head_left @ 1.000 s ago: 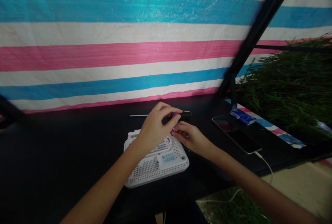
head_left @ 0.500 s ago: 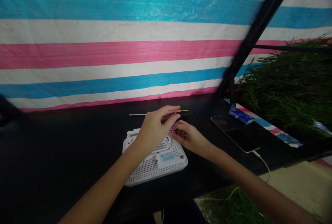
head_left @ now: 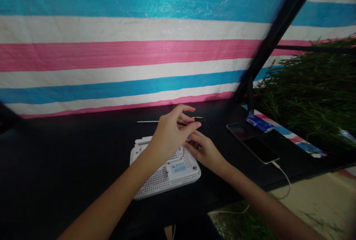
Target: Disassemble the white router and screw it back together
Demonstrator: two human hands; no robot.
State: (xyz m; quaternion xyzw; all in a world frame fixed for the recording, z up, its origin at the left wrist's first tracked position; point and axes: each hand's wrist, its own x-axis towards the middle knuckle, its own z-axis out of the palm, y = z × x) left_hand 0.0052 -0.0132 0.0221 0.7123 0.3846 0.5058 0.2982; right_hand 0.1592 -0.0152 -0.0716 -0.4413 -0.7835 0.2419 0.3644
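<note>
A white router-like box [head_left: 155, 188] lies on the black table with its perforated, labelled underside up. Over its far right corner, my left hand [head_left: 172, 129] has thumb and fingers closed around a small purple object [head_left: 189, 136]. Most of that object is hidden by the fingers, so its kind cannot be made out. Just below, my right hand [head_left: 205, 153] is pinched at the object's lower end, by the box's edge. Behind my hands lies a screwdriver [head_left: 147, 122] with a thin metal shaft and a black-and-yellow handle.
To the right, a phone [head_left: 253, 143] rests on the table [head_left: 69, 166] with a white cable [head_left: 286, 177] plugged in. Beyond it lies a blue packet [head_left: 260, 123]. A black frame post [head_left: 267, 43] rises by a striped sheet [head_left: 125, 55], and green plants [head_left: 314, 80] stand at right.
My left hand has shifted slightly right and turned, its index finger lifting away from the thumb. The right hand stays pinched in nearly the same spot. The box has not moved on the table.
</note>
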